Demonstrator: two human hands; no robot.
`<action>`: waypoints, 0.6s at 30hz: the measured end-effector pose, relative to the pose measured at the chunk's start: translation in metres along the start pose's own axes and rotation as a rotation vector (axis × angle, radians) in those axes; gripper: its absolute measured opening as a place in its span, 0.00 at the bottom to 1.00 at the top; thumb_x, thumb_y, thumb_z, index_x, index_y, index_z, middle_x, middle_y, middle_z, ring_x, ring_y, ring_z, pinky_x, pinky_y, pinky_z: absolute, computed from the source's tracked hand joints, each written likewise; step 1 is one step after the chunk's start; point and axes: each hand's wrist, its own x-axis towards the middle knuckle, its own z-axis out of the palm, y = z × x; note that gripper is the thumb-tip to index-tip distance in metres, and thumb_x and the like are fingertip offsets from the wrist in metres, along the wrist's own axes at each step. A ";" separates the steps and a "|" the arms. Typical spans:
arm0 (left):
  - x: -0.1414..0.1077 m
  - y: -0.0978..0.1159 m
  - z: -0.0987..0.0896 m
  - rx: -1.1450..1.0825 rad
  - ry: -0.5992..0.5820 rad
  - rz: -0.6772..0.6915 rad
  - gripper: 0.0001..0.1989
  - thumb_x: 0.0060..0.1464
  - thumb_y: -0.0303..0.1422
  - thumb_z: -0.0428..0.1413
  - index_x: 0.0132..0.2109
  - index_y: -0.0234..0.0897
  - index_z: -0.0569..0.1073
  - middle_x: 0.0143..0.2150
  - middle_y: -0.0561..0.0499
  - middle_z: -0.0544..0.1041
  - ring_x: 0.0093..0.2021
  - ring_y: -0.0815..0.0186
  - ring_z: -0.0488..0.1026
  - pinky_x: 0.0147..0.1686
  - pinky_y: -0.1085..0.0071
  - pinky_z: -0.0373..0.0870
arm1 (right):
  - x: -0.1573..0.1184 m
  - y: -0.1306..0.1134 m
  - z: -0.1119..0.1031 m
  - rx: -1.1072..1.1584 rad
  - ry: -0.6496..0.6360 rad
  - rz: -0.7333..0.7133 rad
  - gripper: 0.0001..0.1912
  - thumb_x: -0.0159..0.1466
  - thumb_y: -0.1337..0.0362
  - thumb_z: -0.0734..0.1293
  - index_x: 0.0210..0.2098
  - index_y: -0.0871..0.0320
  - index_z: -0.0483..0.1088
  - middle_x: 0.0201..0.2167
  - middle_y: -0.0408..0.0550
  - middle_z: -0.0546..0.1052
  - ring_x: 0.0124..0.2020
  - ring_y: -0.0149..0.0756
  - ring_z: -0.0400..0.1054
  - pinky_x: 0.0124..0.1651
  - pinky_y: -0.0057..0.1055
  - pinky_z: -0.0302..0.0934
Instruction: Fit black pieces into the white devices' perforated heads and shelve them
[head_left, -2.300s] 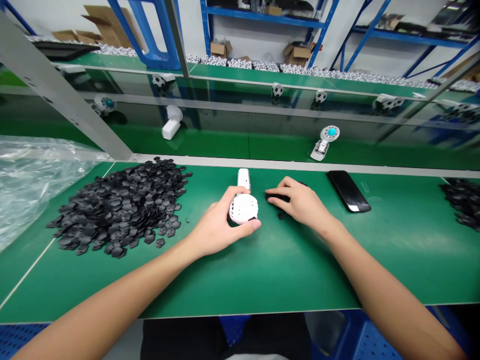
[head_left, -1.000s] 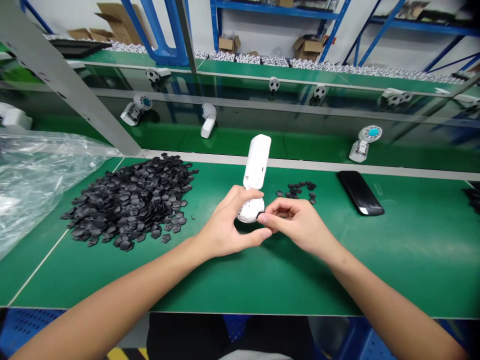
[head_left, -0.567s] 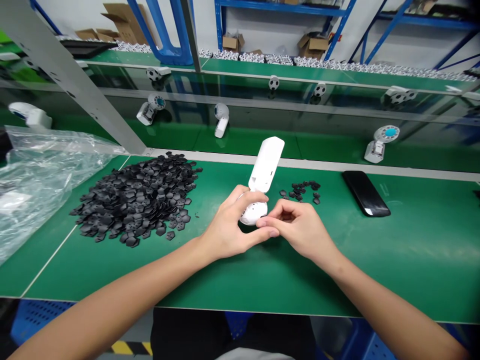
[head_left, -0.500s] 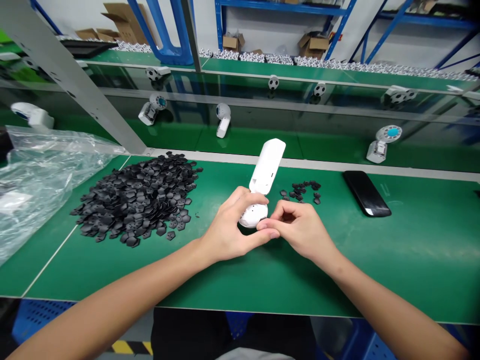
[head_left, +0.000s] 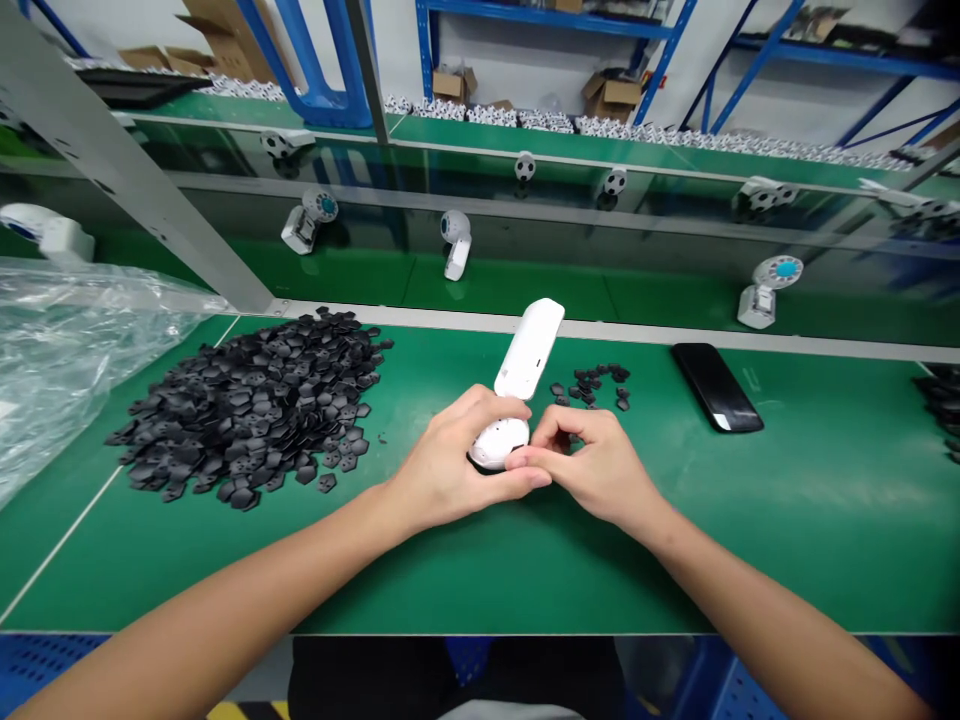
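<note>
Left hand (head_left: 442,470) grips the white ball-headed device (head_left: 499,445), right fingers (head_left: 540,440) pinch at it, what they hold unclear; many black pentagonal patches (head_left: 240,400) lie heaped left.

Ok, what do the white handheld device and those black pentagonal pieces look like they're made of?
The white handheld device looks like moulded plastic with a smooth, satin finish, judging by its even colour and soft sheen. The black pentagonal pieces look matte, perhaps rubber or plastic; their dull faces leave that open.
</note>
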 end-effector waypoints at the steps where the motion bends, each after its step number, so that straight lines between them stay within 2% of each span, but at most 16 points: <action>1: 0.000 -0.001 0.001 -0.041 -0.010 -0.040 0.25 0.55 0.46 0.70 0.55 0.44 0.75 0.46 0.51 0.74 0.41 0.65 0.72 0.42 0.69 0.67 | 0.001 -0.001 -0.004 -0.027 -0.017 -0.026 0.13 0.61 0.59 0.79 0.26 0.57 0.75 0.22 0.40 0.75 0.25 0.30 0.62 0.28 0.29 0.54; 4: 0.002 -0.002 0.002 -0.157 -0.035 -0.144 0.20 0.62 0.48 0.65 0.56 0.46 0.76 0.49 0.52 0.77 0.44 0.65 0.74 0.45 0.69 0.68 | 0.008 -0.002 -0.023 -0.069 0.000 -0.098 0.10 0.67 0.57 0.75 0.32 0.55 0.79 0.26 0.41 0.78 0.27 0.32 0.69 0.32 0.30 0.61; 6: 0.003 -0.002 0.002 -0.181 -0.055 -0.216 0.18 0.66 0.48 0.60 0.56 0.46 0.78 0.51 0.51 0.78 0.45 0.64 0.75 0.46 0.68 0.68 | 0.013 0.001 -0.039 -0.117 0.085 -0.103 0.14 0.70 0.53 0.71 0.34 0.55 0.80 0.26 0.43 0.79 0.28 0.34 0.71 0.34 0.31 0.63; 8: 0.004 -0.001 0.000 -0.192 -0.073 -0.279 0.19 0.67 0.48 0.58 0.59 0.46 0.78 0.53 0.50 0.79 0.45 0.63 0.75 0.46 0.68 0.70 | 0.018 0.008 -0.053 -0.266 0.140 -0.071 0.17 0.71 0.51 0.69 0.33 0.55 0.80 0.26 0.44 0.79 0.27 0.35 0.71 0.33 0.32 0.62; 10: 0.004 -0.001 -0.002 -0.210 -0.079 -0.282 0.22 0.68 0.48 0.58 0.64 0.48 0.75 0.58 0.49 0.78 0.48 0.61 0.76 0.49 0.66 0.71 | 0.023 0.016 -0.063 -0.471 0.121 -0.021 0.15 0.71 0.52 0.69 0.35 0.54 0.81 0.29 0.45 0.81 0.28 0.36 0.70 0.32 0.34 0.60; 13: 0.002 -0.003 -0.004 -0.237 -0.068 -0.211 0.32 0.66 0.47 0.60 0.73 0.52 0.64 0.66 0.47 0.74 0.55 0.57 0.74 0.54 0.62 0.72 | 0.027 0.026 -0.068 -0.696 0.084 0.027 0.12 0.70 0.53 0.69 0.39 0.51 0.83 0.35 0.45 0.83 0.32 0.40 0.72 0.34 0.35 0.60; 16: -0.001 -0.006 -0.003 -0.368 -0.022 -0.195 0.45 0.63 0.44 0.64 0.79 0.53 0.50 0.61 0.43 0.76 0.49 0.58 0.76 0.49 0.63 0.75 | 0.027 0.028 -0.065 -0.796 0.107 0.032 0.11 0.70 0.53 0.69 0.39 0.50 0.83 0.37 0.46 0.83 0.35 0.41 0.73 0.36 0.36 0.60; 18: -0.001 -0.006 -0.003 -0.507 -0.005 -0.210 0.48 0.62 0.43 0.65 0.79 0.49 0.47 0.59 0.41 0.76 0.48 0.59 0.76 0.47 0.64 0.75 | 0.025 0.027 -0.062 -0.837 0.113 0.021 0.10 0.70 0.54 0.69 0.39 0.49 0.83 0.38 0.45 0.83 0.36 0.41 0.74 0.36 0.35 0.59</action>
